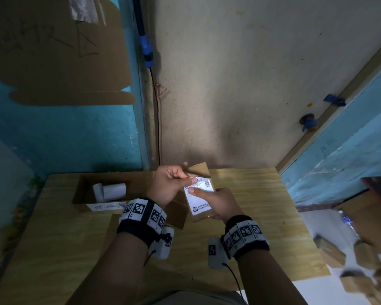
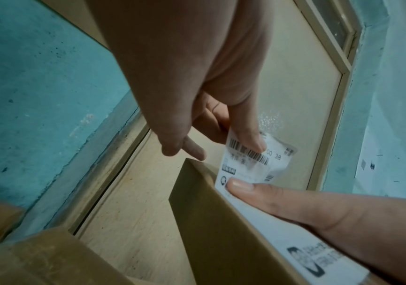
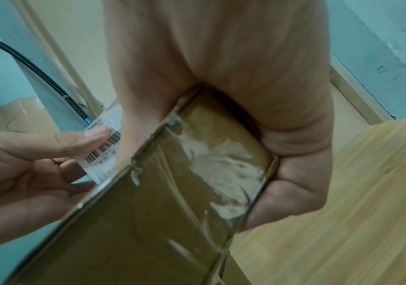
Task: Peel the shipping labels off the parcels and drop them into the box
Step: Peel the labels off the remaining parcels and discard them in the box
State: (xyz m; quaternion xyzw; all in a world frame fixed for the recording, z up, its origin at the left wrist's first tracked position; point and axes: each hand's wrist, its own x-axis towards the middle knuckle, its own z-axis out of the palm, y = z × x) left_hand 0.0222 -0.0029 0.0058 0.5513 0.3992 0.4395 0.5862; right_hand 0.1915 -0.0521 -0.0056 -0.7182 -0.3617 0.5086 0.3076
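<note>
Wooden table (image 1: 262, 216), light grain, pushed into a corner: teal painted wall (image 1: 64, 133) on the left, a beige door panel (image 1: 240, 84) behind, a teal wall again on the right. A flattened cardboard sheet (image 1: 57, 51) with scrawled marks hangs on the left wall. A black cable (image 1: 156, 119) runs down the corner seam from a blue fitting. Open cardboard box (image 1: 84, 190) sits at the table's far left, with curled white labels (image 1: 110, 190) inside and a handwritten paper slip on its near wall. More brown parcels (image 1: 361, 265) are piled at lower right, blurred; count unclear.

Both hands are raised above the table's middle, wrists banded with marker tags. Right hand (image 1: 220, 203) grips a small brown parcel (image 1: 201, 213) from the side, palm wrapped round its edge, thumb (image 2: 245, 188) pressed flat on the label face. Left hand (image 1: 169, 183) pinches the top end of the shipping label (image 1: 199, 194) between thumb and forefinger, other fingers curled under. The label's upper part with the barcode is lifted clear of the cardboard and creased; its lower part, with a logo, looks stuck down, though the exact peel line is hard to see. The right wrist view shows clear tape across the parcel's end.
</note>
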